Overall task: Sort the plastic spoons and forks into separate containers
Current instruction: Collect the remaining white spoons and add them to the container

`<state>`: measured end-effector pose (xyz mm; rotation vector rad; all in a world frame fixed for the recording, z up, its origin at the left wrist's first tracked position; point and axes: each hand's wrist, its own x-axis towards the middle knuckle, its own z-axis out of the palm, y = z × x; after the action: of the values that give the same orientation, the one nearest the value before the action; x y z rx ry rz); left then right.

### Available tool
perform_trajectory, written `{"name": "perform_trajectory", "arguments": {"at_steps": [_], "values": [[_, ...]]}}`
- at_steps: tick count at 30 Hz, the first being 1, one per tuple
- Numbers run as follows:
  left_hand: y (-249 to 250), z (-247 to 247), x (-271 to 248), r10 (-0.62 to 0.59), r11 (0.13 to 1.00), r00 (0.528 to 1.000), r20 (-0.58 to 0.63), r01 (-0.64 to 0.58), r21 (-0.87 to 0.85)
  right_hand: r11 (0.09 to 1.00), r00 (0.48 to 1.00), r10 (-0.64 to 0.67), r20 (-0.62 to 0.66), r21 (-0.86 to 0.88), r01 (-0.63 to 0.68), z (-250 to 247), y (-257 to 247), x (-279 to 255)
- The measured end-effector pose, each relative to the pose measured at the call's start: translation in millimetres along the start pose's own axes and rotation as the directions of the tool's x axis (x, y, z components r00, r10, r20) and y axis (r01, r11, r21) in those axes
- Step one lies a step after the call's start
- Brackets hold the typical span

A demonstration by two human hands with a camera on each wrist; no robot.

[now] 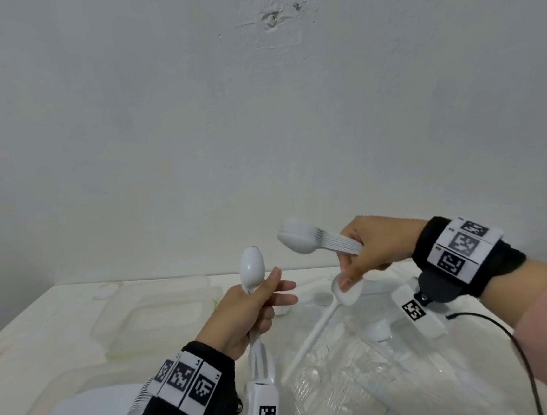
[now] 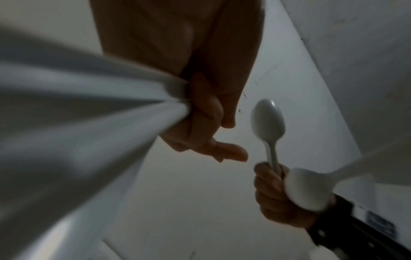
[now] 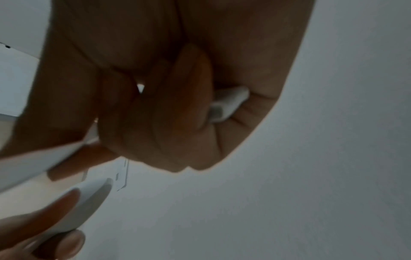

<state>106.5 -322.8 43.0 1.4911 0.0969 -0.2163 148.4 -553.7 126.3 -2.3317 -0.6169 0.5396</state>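
My left hand (image 1: 254, 311) grips white plastic spoons (image 1: 252, 265) by their handles, bowls upright, with the index and middle fingers stretched out. To its right and slightly higher, my right hand (image 1: 371, 248) is fisted around the handles of a stack of white spoons (image 1: 296, 240), bowls pointing left. The left wrist view shows that stack (image 2: 268, 119) rising from the right hand (image 2: 273, 190). One loose spoon (image 1: 347, 292) lies slanted just under the right thumb; I cannot tell whether they touch. In the right wrist view the handle ends (image 3: 229, 103) stick out of the fist.
A clear empty container (image 1: 155, 313) stands on the white table (image 1: 29, 338) to the left of my hands. A stack of white cutlery (image 1: 94, 408) lies in a tray at the lower left. Crinkled clear plastic packaging (image 1: 340, 386) is below the hands. A bare wall is behind.
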Motion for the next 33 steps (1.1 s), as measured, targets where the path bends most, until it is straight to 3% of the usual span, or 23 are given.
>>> {"name": "perform_trajectory", "arguments": {"at_steps": [7, 12, 17, 20, 23, 28, 33], "values": [[-3, 29, -10, -0.044, 0.998, 0.962, 0.27, 0.053, -0.026, 0.988, 0.985, -0.131, -0.11, 0.065, 0.139, 13, -15, 15], [-11, 30, -12, -0.09, 0.969, 0.941, 0.326, 0.158, -0.189, 0.983, 0.973, -0.155, -0.173, 0.068, 0.169, 27, -8, 22], [-12, 25, -11, -0.09, 0.947, 0.962, 0.257, 0.162, -0.277, 0.968, 0.96, -0.17, -0.221, 0.146, 0.205, 39, 1, 22], [-8, 15, -8, -0.012, 0.952, 0.994, 0.108, 0.044, -0.304, 0.944, 0.955, -0.097, -0.282, 0.278, 0.179, 43, 6, 16], [-4, 6, -7, 0.084, 0.95, 0.996, -0.001, -0.081, -0.302, 0.894, 0.967, -0.008, -0.256, 0.431, 0.121, 60, 10, 6], [-4, 4, -13, 0.19, 0.963, 0.98, -0.063, -0.198, -0.18, 0.946, 0.954, -0.016, -0.299, 0.306, 0.112, 96, 6, -8], [-9, 7, -23, 0.173, 0.969, 0.983, -0.059, -0.181, -0.171, 0.99, 0.937, -0.087, -0.338, 0.073, 0.118, 111, 8, -16]]}}
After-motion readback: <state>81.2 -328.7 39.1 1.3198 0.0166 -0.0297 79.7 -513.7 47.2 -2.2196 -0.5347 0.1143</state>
